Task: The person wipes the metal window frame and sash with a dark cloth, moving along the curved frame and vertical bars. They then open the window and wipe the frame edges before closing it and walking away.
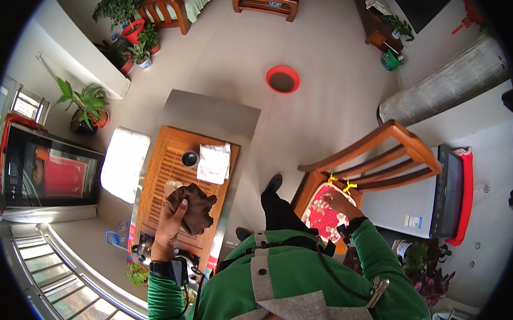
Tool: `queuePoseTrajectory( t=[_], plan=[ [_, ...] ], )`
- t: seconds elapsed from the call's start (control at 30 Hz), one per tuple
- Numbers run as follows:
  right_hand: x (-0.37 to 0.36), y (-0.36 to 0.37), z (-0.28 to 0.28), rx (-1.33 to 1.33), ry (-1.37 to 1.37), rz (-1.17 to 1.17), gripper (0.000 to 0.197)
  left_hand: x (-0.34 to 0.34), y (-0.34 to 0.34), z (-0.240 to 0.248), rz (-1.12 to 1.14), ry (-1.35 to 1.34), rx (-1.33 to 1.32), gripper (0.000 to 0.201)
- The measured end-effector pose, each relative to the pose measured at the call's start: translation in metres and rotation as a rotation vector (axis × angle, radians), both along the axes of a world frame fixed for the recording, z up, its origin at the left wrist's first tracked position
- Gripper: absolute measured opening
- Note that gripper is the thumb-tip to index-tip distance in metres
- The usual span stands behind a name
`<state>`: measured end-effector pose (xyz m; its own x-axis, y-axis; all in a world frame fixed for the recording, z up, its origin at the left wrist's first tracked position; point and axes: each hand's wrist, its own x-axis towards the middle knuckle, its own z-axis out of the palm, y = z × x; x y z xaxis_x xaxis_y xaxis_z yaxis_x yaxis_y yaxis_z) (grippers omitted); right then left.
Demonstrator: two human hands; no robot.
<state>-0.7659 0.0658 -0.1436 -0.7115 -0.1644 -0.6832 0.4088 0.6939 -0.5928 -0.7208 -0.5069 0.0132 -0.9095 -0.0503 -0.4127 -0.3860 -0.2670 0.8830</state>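
My left hand [169, 225] holds up a crumpled dark brown cloth [198, 209], thumb over its near side. Below that cloth is a slatted wooden tea table [178, 139], part of which it hides. My right hand [343, 205] reaches to a wooden chair [376, 151] on my right. Its fingers lie apart on a red and cream patterned seat cushion [318, 215], which is tied on with yellow ribbons [349, 185]. Nothing shows in that hand.
On the tea table are a dark round cup [190, 158] and folded white cloth or paper [214, 163]. A white stool [125, 160] stands left of it. Farther off, a red basin [282, 80] with murky water sits on the floor. A white appliance [404, 199] is right of the chair.
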Motion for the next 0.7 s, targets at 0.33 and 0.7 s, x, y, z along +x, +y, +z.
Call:
queuePoseTrajectory(
  t=[0.33, 0.7],
  plan=[
    [-0.199, -0.009, 0.077, -0.143, 0.410, 0.085, 0.021, -0.235, 0.122, 0.010, -0.252, 0.033, -0.158, 0.041],
    [-0.260, 0.023, 0.292, -0.235, 0.382, 0.041, 0.020, -0.414, 0.221, -0.020, -0.435, -0.030, -0.355, 0.044]
  ],
)
